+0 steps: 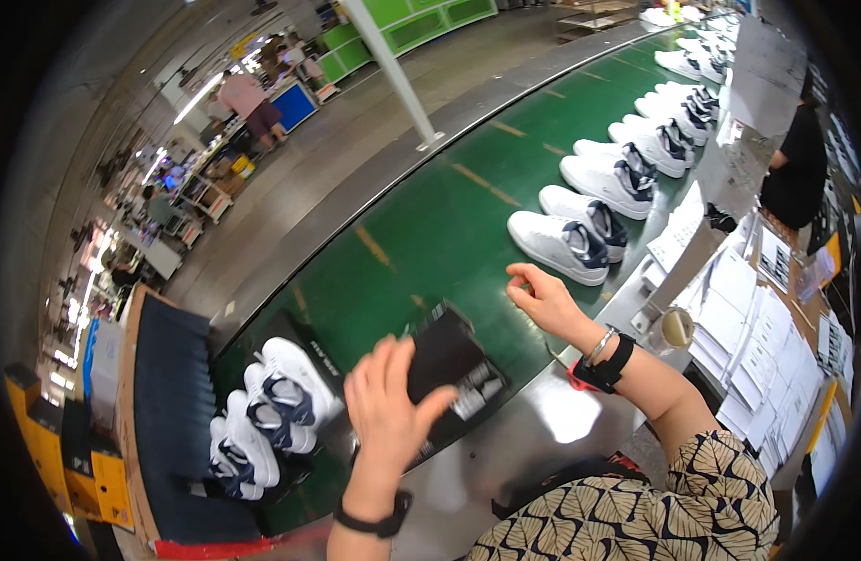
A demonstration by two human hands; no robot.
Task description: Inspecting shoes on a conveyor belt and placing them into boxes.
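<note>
A black box [446, 353] with white printing on its side lies on the green conveyor belt [421, 220]. My left hand [390, 397] is over the box's left side, its fingers apart and the thumb stretched out. Whether the palm touches the box is hidden. To the right and farther up, my right hand [547, 304] hovers above the belt with loosely bent fingers and nothing visible in them. Just beyond it stands the nearest white sneaker [554, 245] of a row, with dark blue lining. Left of my left hand, several white sneakers [295, 379] sit close together.
A dark padded barrier [175, 397] stands at the belt's left end. Stacked papers [762, 351] and a cup [672, 330] are beside my right arm. A white post [388, 65] rises behind the belt. Another person [793, 168] is at the far right.
</note>
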